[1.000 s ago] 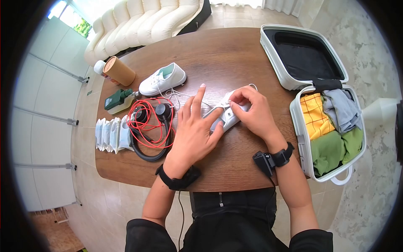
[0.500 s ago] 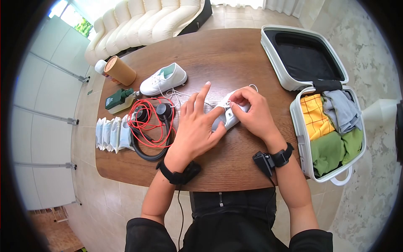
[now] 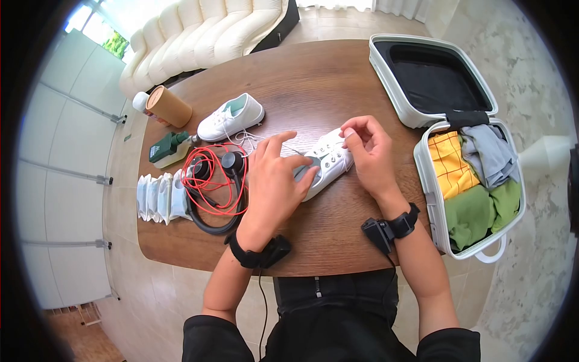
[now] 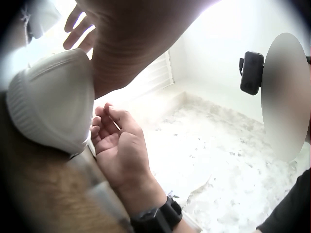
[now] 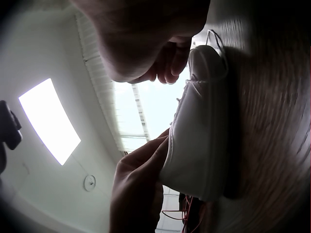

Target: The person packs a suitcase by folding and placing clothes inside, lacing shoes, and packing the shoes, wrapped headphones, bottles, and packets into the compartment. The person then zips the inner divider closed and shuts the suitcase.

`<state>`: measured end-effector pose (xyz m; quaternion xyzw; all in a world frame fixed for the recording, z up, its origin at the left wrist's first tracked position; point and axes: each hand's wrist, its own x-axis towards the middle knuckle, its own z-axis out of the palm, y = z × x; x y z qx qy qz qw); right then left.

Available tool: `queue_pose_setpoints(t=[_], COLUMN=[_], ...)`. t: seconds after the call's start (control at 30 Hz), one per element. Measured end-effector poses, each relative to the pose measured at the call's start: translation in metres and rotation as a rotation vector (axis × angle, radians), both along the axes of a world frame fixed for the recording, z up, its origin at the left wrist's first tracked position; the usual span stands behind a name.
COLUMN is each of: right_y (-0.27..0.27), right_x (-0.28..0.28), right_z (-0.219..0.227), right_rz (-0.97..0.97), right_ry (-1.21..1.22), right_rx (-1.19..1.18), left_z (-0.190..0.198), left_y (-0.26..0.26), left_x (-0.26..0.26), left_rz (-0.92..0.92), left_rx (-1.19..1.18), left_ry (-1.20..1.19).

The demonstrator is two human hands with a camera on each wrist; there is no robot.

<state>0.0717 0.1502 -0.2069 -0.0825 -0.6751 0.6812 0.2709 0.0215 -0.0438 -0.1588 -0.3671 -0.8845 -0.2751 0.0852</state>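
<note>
A white lace-up sneaker (image 3: pixel 329 161) lies on the table, its toe pointing away to the right and its eyelets facing up. At the opening, the left hand (image 3: pixel 271 172) holds the sneaker with thumb and index finger while its other fingers stay spread. Just beyond the toe's right side is the right hand (image 3: pixel 373 151), raised with loosely curled fingers and nothing visible in them. In the right wrist view, a white lace (image 5: pixel 222 53) loops around the toe. The matching sneaker (image 3: pixel 230 117) stands farther back on the left, its laces trailing onto the table.
Left of the hands lie black headphones (image 3: pixel 231 161), a tangled red cable (image 3: pixel 205 181) and several small packs (image 3: pixel 163 196). A green-topped bottle (image 3: pixel 169 149) and a brown canister (image 3: pixel 170 107) stand behind. On the right, an open white suitcase (image 3: pixel 429 193) holds folded clothes.
The right hand has come off the laces and moved slightly right, uncovering the eyelets and toe. The left hand has shifted a little left at the opening.
</note>
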Motion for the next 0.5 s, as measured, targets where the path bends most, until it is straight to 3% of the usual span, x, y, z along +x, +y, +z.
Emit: queue_pose_setpoints(t=[0.27, 0.37, 0.5], right_y=[0.001, 0.001, 0.001], right_x=[0.004, 0.004, 0.004], right_z=[0.005, 0.005, 0.006], right_rz=[-0.054, -0.064, -0.075], right_ry=[0.045, 0.059, 0.044], right_rx=[0.053, 0.055, 0.073], left_z=[0.005, -0.001, 0.002], left_y=[0.015, 0.018, 0.014], left_x=[-0.005, -0.007, -0.008], left_rz=[-0.024, -0.031, -0.046], left_rx=[-0.181, -0.186, -0.153], left_ry=[-0.006, 0.082, 0.004])
